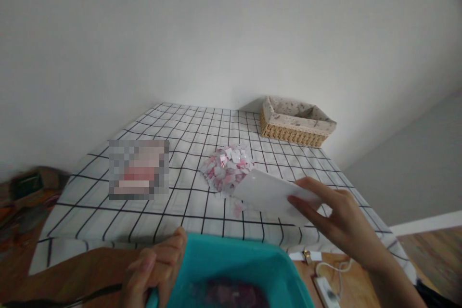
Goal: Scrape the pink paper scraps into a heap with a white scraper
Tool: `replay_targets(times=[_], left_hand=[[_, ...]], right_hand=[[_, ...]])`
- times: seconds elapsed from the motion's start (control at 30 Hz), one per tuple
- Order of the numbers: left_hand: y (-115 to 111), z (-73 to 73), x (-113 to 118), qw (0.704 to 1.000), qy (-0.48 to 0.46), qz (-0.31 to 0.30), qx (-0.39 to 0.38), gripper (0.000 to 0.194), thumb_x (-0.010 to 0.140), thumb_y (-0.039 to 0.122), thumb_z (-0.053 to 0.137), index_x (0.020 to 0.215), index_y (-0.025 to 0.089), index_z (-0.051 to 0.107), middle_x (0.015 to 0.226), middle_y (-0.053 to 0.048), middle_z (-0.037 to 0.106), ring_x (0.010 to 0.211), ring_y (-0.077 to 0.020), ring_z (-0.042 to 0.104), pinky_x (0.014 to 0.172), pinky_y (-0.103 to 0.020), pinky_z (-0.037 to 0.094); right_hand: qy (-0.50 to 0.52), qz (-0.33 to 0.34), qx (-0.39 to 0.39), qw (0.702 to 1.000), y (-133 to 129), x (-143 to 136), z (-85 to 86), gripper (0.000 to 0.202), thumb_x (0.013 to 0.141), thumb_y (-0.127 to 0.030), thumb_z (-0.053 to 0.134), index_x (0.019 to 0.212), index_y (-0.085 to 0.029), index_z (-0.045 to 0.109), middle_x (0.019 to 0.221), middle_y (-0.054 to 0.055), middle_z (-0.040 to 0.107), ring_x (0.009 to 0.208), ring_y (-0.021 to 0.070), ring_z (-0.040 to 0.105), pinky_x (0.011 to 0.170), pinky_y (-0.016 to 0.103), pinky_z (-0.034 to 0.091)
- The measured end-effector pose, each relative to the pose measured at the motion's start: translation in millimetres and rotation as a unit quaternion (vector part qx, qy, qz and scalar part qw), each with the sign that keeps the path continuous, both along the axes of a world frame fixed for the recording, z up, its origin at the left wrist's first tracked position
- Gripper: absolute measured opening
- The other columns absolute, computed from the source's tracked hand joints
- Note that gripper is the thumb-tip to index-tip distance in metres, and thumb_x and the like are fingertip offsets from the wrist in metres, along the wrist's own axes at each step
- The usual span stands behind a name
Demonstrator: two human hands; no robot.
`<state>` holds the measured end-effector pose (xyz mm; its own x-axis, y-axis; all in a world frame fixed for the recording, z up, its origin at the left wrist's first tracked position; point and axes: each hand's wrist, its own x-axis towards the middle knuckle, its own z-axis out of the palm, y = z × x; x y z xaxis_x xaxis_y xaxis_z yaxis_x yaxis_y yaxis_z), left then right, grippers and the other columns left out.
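My right hand (pixel 334 214) pinches a thin white card (pixel 269 195) between thumb and fingers. The card is tilted, its far left edge beside a heap of pink and white paper scraps (pixel 227 166) on the table. A loose pink scrap (pixel 237 210) lies just in front of the heap. My left hand (pixel 157 264) is closed around the left side of a teal plastic bin (pixel 234 245), which is below the table's front edge. Something dark and reddish, blurred, shows in the bottom of the bin.
A checked cloth (pixel 202 127) covers the table. Far right stands a lined wicker basket (pixel 294 130). On the left is a pixelated pinkish item (pixel 139 171). A white power strip (pixel 325 291) with a cable is at lower right; a wall rises behind.
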<state>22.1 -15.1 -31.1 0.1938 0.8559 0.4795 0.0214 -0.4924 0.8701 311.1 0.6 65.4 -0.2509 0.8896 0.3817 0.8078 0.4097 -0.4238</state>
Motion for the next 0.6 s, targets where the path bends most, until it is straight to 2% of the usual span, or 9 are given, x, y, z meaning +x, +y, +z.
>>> replay_targets(times=[0.1,0.2,0.43,0.6], left_hand=[[-6,0.0,6,1.0,-0.013,-0.017,0.017,0.068,0.097,0.028,0.013,0.033,0.018,0.034,0.028,0.003,0.043,0.031,-0.0106,0.043,0.065,-0.031,0.048],[-8,2.0,14,0.999,-0.022,-0.017,0.017,0.065,0.097,0.028,0.014,0.035,0.017,0.032,0.028,0.003,0.043,0.032,-0.011,0.042,0.064,-0.031,0.045],[-9,-6.0,14,0.998,-0.057,-0.024,0.006,0.059,0.097,0.023,0.013,0.041,0.017,0.032,0.036,0.005,0.039,0.037,-0.0109,0.039,0.072,-0.033,0.037],[-7,-2.6,14,0.998,-0.045,-0.046,0.02,0.062,0.097,0.026,0.011,0.04,0.016,0.034,0.037,0.004,0.038,0.039,-0.0112,0.04,0.067,-0.034,0.035]], right_hand=[[-0.007,0.0,-0.004,1.0,-6,9,-2.6,0.007,0.086,-0.029,0.053,0.088,-0.021,0.053,0.061,-0.005,0.058,0.042,0.0065,0.05,0.038,0.015,0.038],[-0.007,-0.008,-0.016,1.0,-8,15,-6.1,0.01,0.086,-0.03,0.052,0.088,-0.02,0.053,0.061,-0.004,0.059,0.041,0.0071,0.051,0.036,0.015,0.038],[0.005,0.009,-0.066,0.998,-10,7,-11.3,0.009,0.088,-0.03,0.049,0.086,-0.021,0.051,0.056,-0.006,0.054,0.04,0.0068,0.048,0.034,0.015,0.034],[-0.005,0.038,-0.075,0.996,-12,7,-11.6,0.009,0.088,-0.029,0.049,0.086,-0.021,0.051,0.057,-0.005,0.055,0.043,0.0076,0.05,0.039,0.017,0.037]])
